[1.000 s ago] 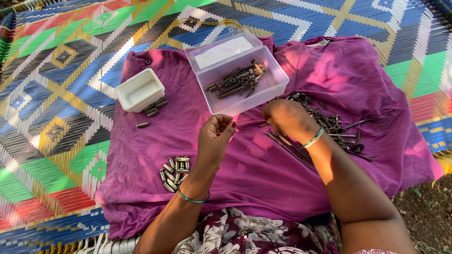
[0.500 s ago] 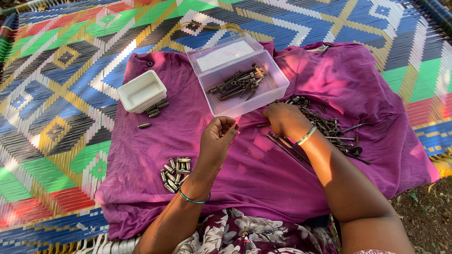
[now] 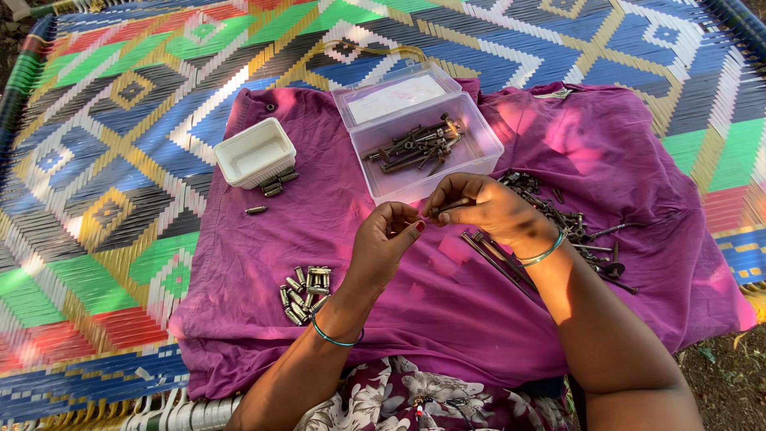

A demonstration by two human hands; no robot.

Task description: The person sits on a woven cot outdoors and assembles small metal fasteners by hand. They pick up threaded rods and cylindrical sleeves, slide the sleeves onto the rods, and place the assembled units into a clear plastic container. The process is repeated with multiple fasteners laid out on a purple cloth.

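- Bolt [image 3: 451, 207], dark and rusty, slim and straight, is pinched in the right hand [image 3: 487, 209] just in front of the clear box, above the cloth.
- Left hand [image 3: 387, 243] has its fingertips drawn together at the bolt's near end, touching or almost touching it; whether it grips anything I cannot tell.
- Purple cloth [image 3: 447, 311], soft and creased, lies spread under both hands.
- Clear plastic box [image 3: 427, 148], rectangular with its lid hinged open behind, holds a heap of dark bolts.
- Loose pile of long bolts and screws [image 3: 574, 231] lies right of the right wrist, partly hidden by it.
- Cluster of short metal sleeves [image 3: 303, 294] sits left of the left wrist.
- White square tub [image 3: 255, 152] stands farther left, a few sleeves beside it.
- Woven cot [image 3: 104, 160], plastic strapping in bright geometric colours, carries everything.
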